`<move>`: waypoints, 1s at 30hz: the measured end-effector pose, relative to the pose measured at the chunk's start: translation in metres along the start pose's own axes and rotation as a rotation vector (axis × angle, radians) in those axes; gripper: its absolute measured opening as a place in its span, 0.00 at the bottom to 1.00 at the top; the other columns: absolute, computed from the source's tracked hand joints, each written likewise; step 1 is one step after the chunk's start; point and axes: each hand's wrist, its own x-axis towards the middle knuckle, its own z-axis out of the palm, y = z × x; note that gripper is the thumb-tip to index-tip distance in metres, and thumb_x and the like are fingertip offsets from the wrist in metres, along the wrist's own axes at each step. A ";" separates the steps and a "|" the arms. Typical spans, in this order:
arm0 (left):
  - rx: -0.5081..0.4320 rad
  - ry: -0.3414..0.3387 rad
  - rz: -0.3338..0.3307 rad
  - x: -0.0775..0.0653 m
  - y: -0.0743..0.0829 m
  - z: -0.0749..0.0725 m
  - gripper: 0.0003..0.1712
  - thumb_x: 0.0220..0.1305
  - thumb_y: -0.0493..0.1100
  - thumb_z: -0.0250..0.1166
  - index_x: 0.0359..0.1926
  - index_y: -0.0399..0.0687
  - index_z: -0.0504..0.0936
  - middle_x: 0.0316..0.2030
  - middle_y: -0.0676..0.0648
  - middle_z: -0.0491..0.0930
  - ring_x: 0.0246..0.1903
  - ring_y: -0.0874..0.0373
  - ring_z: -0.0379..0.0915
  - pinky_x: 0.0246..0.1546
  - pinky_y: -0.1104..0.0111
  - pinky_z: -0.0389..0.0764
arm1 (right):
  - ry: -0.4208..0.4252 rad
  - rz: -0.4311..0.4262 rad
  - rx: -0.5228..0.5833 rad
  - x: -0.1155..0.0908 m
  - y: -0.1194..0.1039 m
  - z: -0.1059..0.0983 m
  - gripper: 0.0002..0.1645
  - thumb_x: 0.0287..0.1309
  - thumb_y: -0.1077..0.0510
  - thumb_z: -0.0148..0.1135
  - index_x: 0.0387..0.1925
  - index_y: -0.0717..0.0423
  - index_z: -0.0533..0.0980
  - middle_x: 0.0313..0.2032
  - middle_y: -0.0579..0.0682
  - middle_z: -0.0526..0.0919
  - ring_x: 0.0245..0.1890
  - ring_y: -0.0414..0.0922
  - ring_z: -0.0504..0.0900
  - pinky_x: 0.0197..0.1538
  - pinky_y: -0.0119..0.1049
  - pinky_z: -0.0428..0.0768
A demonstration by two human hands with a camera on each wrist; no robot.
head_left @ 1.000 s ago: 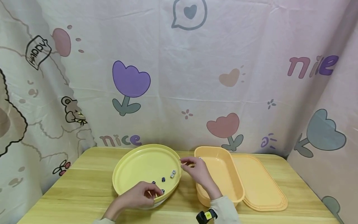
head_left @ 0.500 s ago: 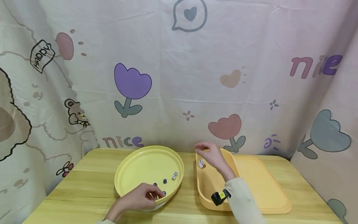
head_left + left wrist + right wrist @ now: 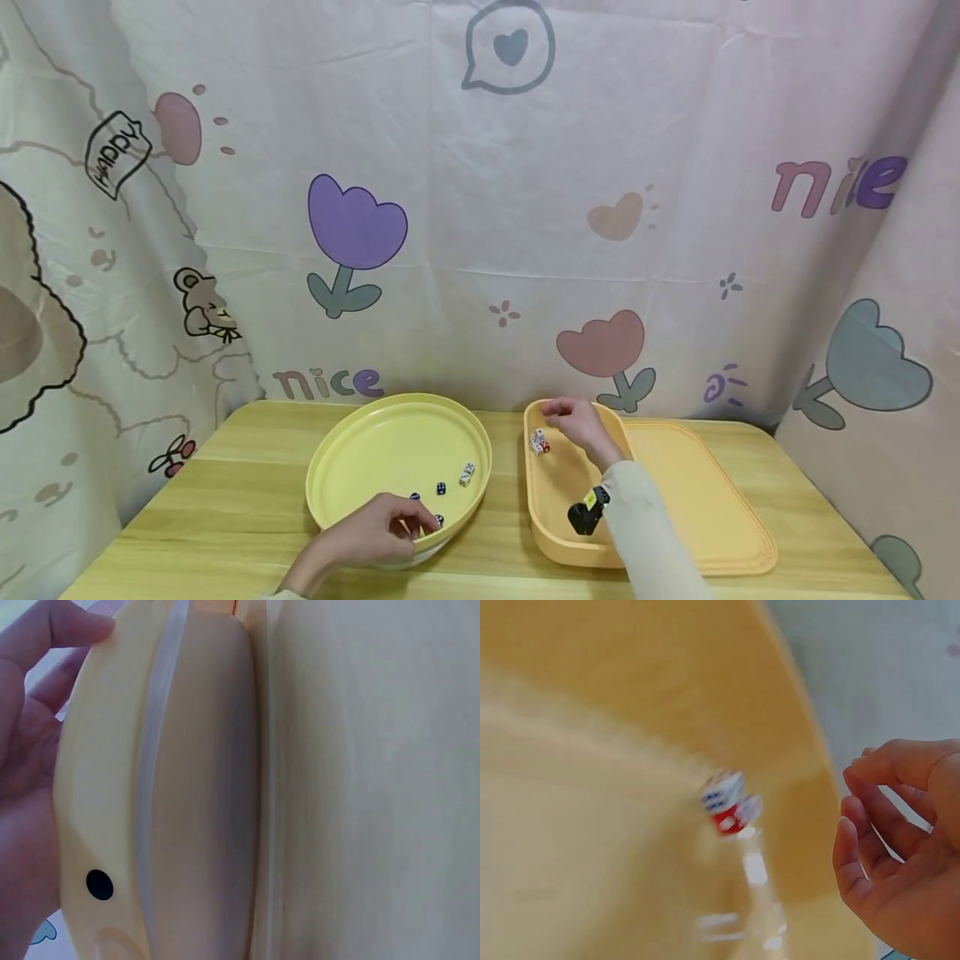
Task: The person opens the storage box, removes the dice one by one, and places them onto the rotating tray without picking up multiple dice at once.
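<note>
My left hand (image 3: 378, 529) holds the near rim of a round yellow tray (image 3: 397, 408), thumb on the outer side in the left wrist view and fingers reaching over the edge. Beside its fingertips lies a dark die (image 3: 439, 520); two more dark dice, one of them a dark blue die (image 3: 441, 488), and a pair of white dice (image 3: 467, 475) lie farther in. My right hand (image 3: 581, 427) hovers over the far end of an orange box (image 3: 570, 492), fingers loosely bent with nothing between them. Below it, white and red dice (image 3: 729, 804) cluster in the box's far left corner.
A flat orange lid (image 3: 697, 492) lies right of the box, partly hidden by it and by the right sleeve. The wooden table (image 3: 202, 500) runs up to a printed curtain (image 3: 465, 208) behind and at the sides.
My right hand has moved from between the tray and the box rightward, rising, then lowering over the box's far end. The dice in the box have come into sight. My left hand has stayed put.
</note>
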 end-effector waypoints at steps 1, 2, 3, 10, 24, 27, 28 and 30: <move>-0.002 0.001 0.000 0.000 0.000 0.000 0.20 0.46 0.26 0.58 0.41 0.46 0.85 0.32 0.57 0.79 0.32 0.64 0.73 0.34 0.72 0.77 | 0.002 0.023 -0.002 0.001 0.004 0.001 0.11 0.53 0.72 0.60 0.40 0.70 0.80 0.39 0.58 0.83 0.41 0.50 0.79 0.44 0.42 0.78; -0.003 0.000 0.002 0.000 0.000 0.000 0.20 0.46 0.26 0.58 0.41 0.46 0.85 0.32 0.57 0.79 0.32 0.64 0.73 0.34 0.72 0.77 | 0.002 0.036 -0.008 0.001 0.009 0.002 0.11 0.52 0.73 0.60 0.40 0.70 0.81 0.39 0.58 0.83 0.41 0.50 0.79 0.44 0.42 0.78; -0.002 0.000 0.005 0.000 0.000 0.000 0.21 0.46 0.26 0.58 0.41 0.46 0.85 0.32 0.57 0.79 0.32 0.65 0.73 0.34 0.72 0.77 | 0.001 0.046 -0.013 0.001 0.013 0.003 0.12 0.52 0.73 0.60 0.40 0.70 0.81 0.38 0.57 0.83 0.40 0.49 0.79 0.44 0.41 0.78; -0.007 -0.007 0.019 0.001 -0.002 0.002 0.20 0.47 0.26 0.59 0.42 0.46 0.85 0.32 0.58 0.79 0.32 0.67 0.72 0.34 0.72 0.78 | -0.026 0.100 0.019 0.001 0.039 0.005 0.11 0.48 0.75 0.59 0.36 0.72 0.81 0.34 0.56 0.83 0.27 0.43 0.75 0.29 0.33 0.75; -0.001 -0.004 0.008 -0.001 -0.001 -0.001 0.20 0.49 0.26 0.59 0.42 0.46 0.85 0.32 0.57 0.79 0.32 0.67 0.72 0.34 0.72 0.77 | -0.077 0.091 0.054 0.004 0.049 0.013 0.15 0.39 0.76 0.61 0.35 0.72 0.81 0.32 0.56 0.84 0.32 0.43 0.77 0.35 0.32 0.73; -0.002 -0.003 0.003 0.000 -0.001 -0.001 0.20 0.48 0.27 0.59 0.42 0.47 0.85 0.32 0.57 0.79 0.32 0.67 0.72 0.34 0.72 0.77 | -0.095 0.088 0.047 0.004 0.050 0.016 0.15 0.37 0.78 0.62 0.34 0.72 0.81 0.30 0.54 0.84 0.32 0.44 0.79 0.37 0.33 0.75; 0.001 -0.003 0.003 0.000 -0.001 -0.001 0.20 0.48 0.27 0.59 0.42 0.47 0.85 0.32 0.57 0.79 0.32 0.67 0.72 0.34 0.72 0.77 | -0.102 0.085 0.043 0.004 0.050 0.017 0.15 0.37 0.78 0.62 0.34 0.72 0.81 0.30 0.54 0.84 0.32 0.44 0.79 0.38 0.33 0.76; 0.002 -0.002 0.005 0.000 -0.002 -0.001 0.20 0.48 0.27 0.59 0.42 0.47 0.85 0.32 0.57 0.79 0.32 0.67 0.72 0.34 0.72 0.77 | -0.110 0.086 0.024 0.004 0.049 0.018 0.15 0.36 0.78 0.62 0.33 0.71 0.82 0.28 0.52 0.84 0.30 0.43 0.79 0.37 0.33 0.76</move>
